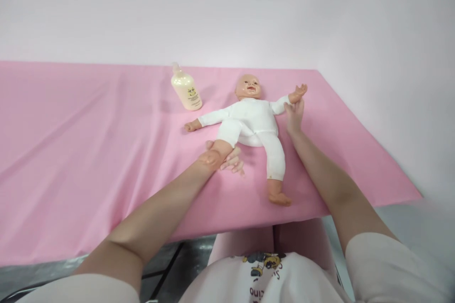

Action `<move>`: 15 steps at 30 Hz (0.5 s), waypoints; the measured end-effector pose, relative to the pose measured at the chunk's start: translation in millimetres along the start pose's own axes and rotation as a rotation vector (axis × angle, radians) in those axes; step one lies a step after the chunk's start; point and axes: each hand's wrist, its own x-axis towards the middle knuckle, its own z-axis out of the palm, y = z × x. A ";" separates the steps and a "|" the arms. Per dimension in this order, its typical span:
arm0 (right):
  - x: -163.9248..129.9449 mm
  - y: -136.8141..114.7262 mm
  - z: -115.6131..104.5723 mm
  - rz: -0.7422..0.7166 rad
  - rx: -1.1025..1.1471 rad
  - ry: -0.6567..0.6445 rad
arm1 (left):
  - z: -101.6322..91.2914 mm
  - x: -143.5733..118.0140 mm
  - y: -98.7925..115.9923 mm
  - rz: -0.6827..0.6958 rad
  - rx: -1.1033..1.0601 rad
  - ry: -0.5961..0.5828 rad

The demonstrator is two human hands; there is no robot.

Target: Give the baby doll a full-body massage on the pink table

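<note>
A baby doll (254, 116) with a white cloth body lies on its back on the pink-covered table, head toward the far side and arms spread. My left hand (232, 160) is under its lower leg at the left, thumb on one side and loosely curled fingers on the other. That leg is lifted and bent, its foot over my wrist. At the right, my right hand (295, 111) has its fingers closed at the doll's wrist, by the sleeve cuff. The doll's other leg lies straight toward the near edge. Part of my left palm is hidden by the leg.
A pump bottle (187, 90) of pale yellow liquid stands left of the doll's head. The pink cloth (78, 151) has folds at the left. Behind the table is a white wall (213, 9). The table's near edge is close to my lap.
</note>
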 end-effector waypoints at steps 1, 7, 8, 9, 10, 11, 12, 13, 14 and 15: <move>-3.8 -3.8 5.4 -0.014 0.001 -0.036 | 4.2 0.3 3.9 0.030 -0.075 0.000; -32.4 -18.8 24.4 -0.041 -0.193 -0.319 | 31.0 8.1 18.0 0.137 -0.431 0.217; -35.3 -21.4 25.2 -0.063 -0.246 -0.380 | 32.3 9.2 18.4 0.128 -0.460 0.253; -37.1 -24.0 25.5 -0.084 -0.289 -0.436 | 32.6 10.1 18.6 0.121 -0.485 0.281; -37.9 -26.5 25.6 -0.100 -0.320 -0.477 | 32.0 10.6 18.7 0.119 -0.508 0.296; -38.0 -28.8 25.5 -0.109 -0.339 -0.502 | 30.9 10.8 18.9 0.122 -0.526 0.299; -37.6 -30.7 25.3 -0.114 -0.349 -0.513 | 29.4 10.7 19.2 0.125 -0.538 0.295; -37.0 -32.2 25.1 -0.117 -0.355 -0.516 | 27.7 10.6 19.4 0.128 -0.543 0.286; -36.4 -33.1 24.8 -0.121 -0.359 -0.518 | 25.9 10.4 19.4 0.128 -0.539 0.275; -36.0 -33.4 24.4 -0.126 -0.362 -0.523 | 24.1 10.1 19.1 0.125 -0.527 0.265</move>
